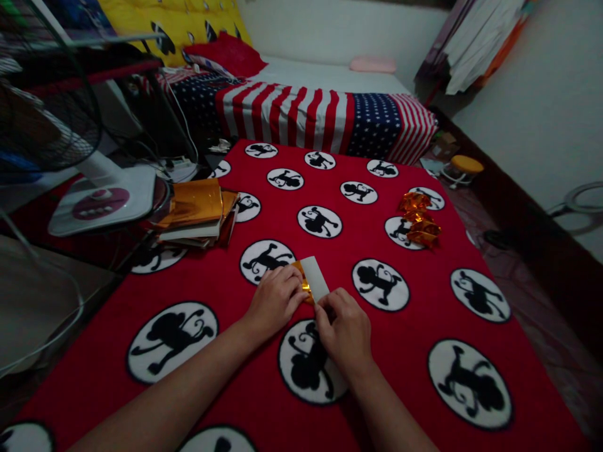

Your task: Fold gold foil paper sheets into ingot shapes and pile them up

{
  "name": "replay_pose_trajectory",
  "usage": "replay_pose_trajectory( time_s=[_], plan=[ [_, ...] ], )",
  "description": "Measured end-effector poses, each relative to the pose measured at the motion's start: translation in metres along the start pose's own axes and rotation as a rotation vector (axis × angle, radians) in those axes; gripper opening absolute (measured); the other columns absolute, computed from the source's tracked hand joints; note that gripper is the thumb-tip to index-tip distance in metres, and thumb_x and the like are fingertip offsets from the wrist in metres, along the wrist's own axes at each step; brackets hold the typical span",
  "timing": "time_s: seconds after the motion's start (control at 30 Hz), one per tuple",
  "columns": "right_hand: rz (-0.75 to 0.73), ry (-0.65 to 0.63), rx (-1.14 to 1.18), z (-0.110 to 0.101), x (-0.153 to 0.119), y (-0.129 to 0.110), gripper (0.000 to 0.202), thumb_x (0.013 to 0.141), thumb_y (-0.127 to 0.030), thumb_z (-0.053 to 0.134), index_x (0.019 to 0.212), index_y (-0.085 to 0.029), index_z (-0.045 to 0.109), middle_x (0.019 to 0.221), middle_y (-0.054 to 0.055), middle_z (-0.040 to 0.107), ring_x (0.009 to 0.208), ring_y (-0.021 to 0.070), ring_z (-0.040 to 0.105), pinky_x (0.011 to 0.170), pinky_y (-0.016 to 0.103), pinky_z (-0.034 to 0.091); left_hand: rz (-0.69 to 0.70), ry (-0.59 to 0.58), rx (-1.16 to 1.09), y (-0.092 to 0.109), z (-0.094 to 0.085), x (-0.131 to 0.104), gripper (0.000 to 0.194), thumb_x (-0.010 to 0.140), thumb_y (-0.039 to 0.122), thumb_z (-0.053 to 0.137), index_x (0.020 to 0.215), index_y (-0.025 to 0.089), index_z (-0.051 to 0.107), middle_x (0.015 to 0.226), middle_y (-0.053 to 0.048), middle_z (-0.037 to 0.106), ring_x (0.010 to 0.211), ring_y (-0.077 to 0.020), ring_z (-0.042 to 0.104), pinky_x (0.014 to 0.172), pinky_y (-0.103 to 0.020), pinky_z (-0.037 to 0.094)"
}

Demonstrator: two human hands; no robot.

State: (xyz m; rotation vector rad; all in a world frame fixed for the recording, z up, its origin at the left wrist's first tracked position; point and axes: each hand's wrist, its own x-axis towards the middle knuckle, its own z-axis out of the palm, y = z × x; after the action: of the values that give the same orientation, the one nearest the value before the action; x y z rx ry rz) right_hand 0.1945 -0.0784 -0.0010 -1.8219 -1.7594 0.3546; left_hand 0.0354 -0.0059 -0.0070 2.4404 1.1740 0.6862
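Note:
A small sheet of gold foil paper (317,280), white side mostly up, lies on the red monkey-print cloth between my hands. Its left part is folded over, so a shiny gold strip shows there. My left hand (279,294) is closed on that gold side, fingers bent and pressing down on it. My right hand (345,323) pinches the near right corner between thumb and forefinger. Farther off to the right sit several crumpled or folded gold foil pieces (421,220). To the left rests a stack of gold foil sheets (195,204) with white backs.
A white fan base (103,199) stands left of the cloth-covered surface (405,389). Behind is a bed with a stars-and-stripes cover (292,113) and a red pillow (230,53). A yellow-topped stool (466,164) stands on the floor at right. Cables hang at the left.

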Motion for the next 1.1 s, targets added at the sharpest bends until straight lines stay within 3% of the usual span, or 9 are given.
replay_pose_trajectory(
  time_s=[0.4,1.1],
  plan=[
    [0.019,-0.022,-0.066,-0.0003,0.0022,-0.0011,0.011,0.084,-0.022,0.055,0.073,-0.021,0.056,0.079,0.002,0.058,0.072,0.0154,0.053,0.062,0.026,0.033,-0.041,0.015,-0.005,0.0033,-0.0022,0.0003,0.013,0.082,0.026,0.064,0.073,0.018,0.057,0.104,-0.005,0.06,0.101,-0.0234,0.051,0.086,-0.04,0.044],
    [0.122,-0.084,-0.094,-0.0046,0.0069,-0.0056,0.012,0.082,-0.023,0.06,0.071,-0.021,0.055,0.077,-0.002,0.057,0.07,0.0124,0.052,0.058,0.024,0.028,-0.131,-0.007,0.045,0.0066,-0.004,0.001,0.018,0.08,0.03,0.066,0.068,0.019,0.059,0.103,-0.003,0.059,0.101,-0.0232,0.05,0.084,-0.039,0.039]
  ],
)
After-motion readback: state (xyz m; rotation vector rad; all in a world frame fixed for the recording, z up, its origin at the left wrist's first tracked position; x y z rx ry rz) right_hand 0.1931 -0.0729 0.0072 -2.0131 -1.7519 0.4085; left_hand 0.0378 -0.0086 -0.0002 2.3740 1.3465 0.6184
